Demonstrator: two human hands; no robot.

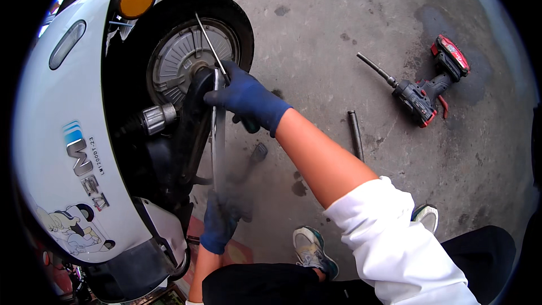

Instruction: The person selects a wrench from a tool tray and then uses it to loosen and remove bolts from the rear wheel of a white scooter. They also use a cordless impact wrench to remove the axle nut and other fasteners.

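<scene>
A white scooter [62,135] lies to my left with its rear wheel [186,51] and silver hub facing me. My right hand [245,99], in a blue glove, is closed on a screwdriver [210,42]. The thin shaft runs up across the hub, and the dark handle end shows below my palm. My left hand [219,223], also in a blue glove, grips the lower end of a long flat grey metal bar [218,141]. The bar stands upright beside the black swing arm [195,113]. It looks blurred.
A red and black cordless impact driver [429,87] lies on the concrete floor at the right. A black rod [355,135] rests nearer me, and a small dark piece [259,151] sits by my right forearm. My shoes [310,251] are below. An orange reflector [135,0] sits above the wheel.
</scene>
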